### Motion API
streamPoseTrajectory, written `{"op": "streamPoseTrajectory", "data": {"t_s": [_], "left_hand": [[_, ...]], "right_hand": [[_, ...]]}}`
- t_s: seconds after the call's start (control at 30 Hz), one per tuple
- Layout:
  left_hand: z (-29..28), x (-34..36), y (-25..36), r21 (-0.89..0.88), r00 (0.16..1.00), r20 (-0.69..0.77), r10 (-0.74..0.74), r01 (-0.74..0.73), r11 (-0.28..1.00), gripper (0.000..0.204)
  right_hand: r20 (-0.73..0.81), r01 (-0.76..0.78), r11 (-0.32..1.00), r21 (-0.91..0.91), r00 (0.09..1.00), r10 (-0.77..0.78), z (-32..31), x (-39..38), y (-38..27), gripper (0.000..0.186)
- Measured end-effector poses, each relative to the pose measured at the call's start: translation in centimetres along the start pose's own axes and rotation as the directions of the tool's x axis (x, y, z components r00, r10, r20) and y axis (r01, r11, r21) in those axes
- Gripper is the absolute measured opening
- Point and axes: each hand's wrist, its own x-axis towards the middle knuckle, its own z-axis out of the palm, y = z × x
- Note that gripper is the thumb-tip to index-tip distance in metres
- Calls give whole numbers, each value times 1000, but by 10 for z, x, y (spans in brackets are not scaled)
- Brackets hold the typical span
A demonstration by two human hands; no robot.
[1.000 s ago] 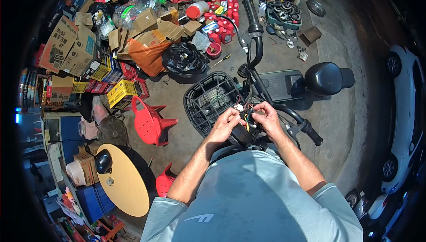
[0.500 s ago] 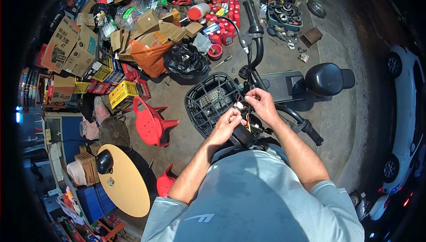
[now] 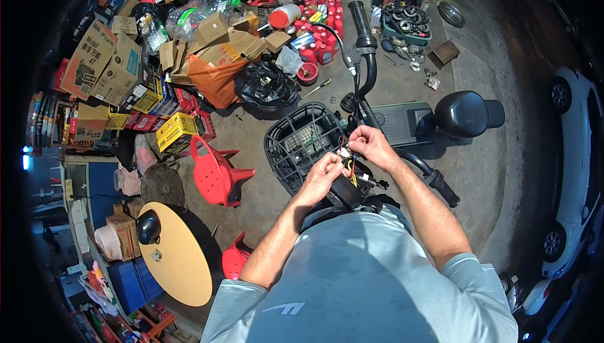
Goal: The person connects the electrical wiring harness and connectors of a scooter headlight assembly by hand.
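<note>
A small white wiring connector with thin wires lies between my hands at the front of a two-wheeled scooter. My left hand pinches at the connector's near side, thumb and forefinger together. From the other side my right hand is closed in a pinch on a thin wire by the connector; its fingertips partly hide it. Yellow wires hang below, beside a round black housing. Beyond my left hand is the scooter's black wire basket. The black handlebar runs past my right hand.
The scooter's black seat is at the right. Red plastic chairs and a round wooden table stand to the left. Cardboard boxes, a black bag and red bottles crowd the far side. A white car is far right.
My right hand has come slightly lower and closer to my left fingers, and the white connector has shifted a little to the right. My left hand stays nearly in place.
</note>
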Motion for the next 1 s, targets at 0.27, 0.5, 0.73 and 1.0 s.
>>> {"op": "streamPoseTrajectory", "data": {"t_s": [0.27, 0.5, 0.73, 1.0], "left_hand": [[0, 2, 6, -39, 997, 4, -74, 75, 996, 13], [-5, 5, -3, -40, 999, 18, -42, 43, 998, 17], [-7, 7, -3, -41, 998, 36, -49, 50, 998, 15], [-8, 9, -2, -42, 998, 30, -46, 47, 998, 12]], "right_hand": [[110, 8, 999, -34, 994, -4, -10, -5, -7, 8], [203, -8, 1000, 2, 979, 7, -15, -2, -7, 9], [213, -36, 999, 8, 976, 33, -16, 0, -8, 10], [227, -119, 992, -32, 966, 123, -18, 1, -20, 17]]}}
